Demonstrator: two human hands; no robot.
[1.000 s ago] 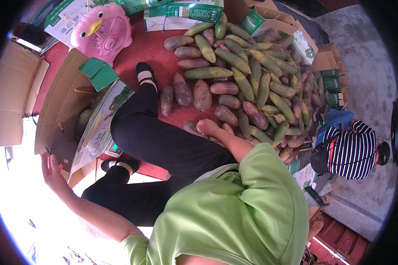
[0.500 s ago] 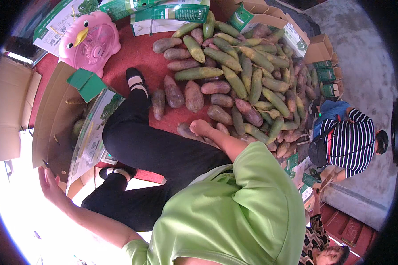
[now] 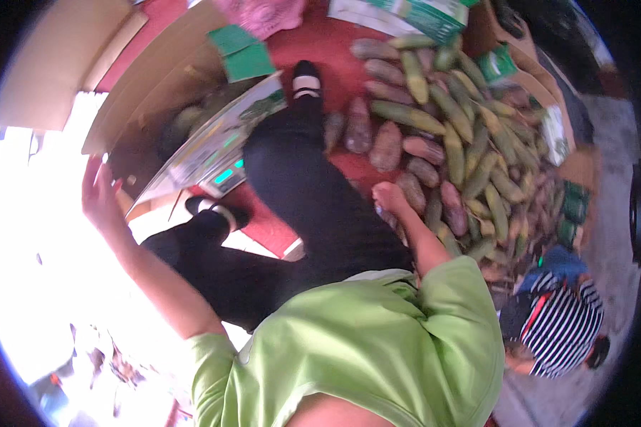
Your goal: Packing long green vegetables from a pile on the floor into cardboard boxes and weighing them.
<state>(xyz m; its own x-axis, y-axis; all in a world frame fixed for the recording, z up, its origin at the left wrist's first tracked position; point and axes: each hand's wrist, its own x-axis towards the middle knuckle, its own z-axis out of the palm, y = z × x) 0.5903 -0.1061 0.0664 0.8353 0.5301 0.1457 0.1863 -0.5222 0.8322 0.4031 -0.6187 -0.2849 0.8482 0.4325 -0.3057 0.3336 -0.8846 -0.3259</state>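
Note:
My left hand is raised at the near corner of an open cardboard box, its fingers apart and slightly blurred. Whether it touches the cardboard I cannot tell. Several round greenish things lie in the shadow inside the box. My right hand is curled closed beside my right knee, at the near edge of a big heap of long green and purplish radishes. Its fingers are turned away, so anything within them is hidden. Closest to it are a dark purplish radish and a reddish one.
A scale with a lit green display stands between the box and my leg. Beyond lie a pink fan and flat green-and-white cartons on red carpet. At right, a person in a striped top bends near the heap.
The whole view has swung, so box, heap and fan sit further right and higher. My left hand has risen along the box edge. My right hand stays closed by the heap.

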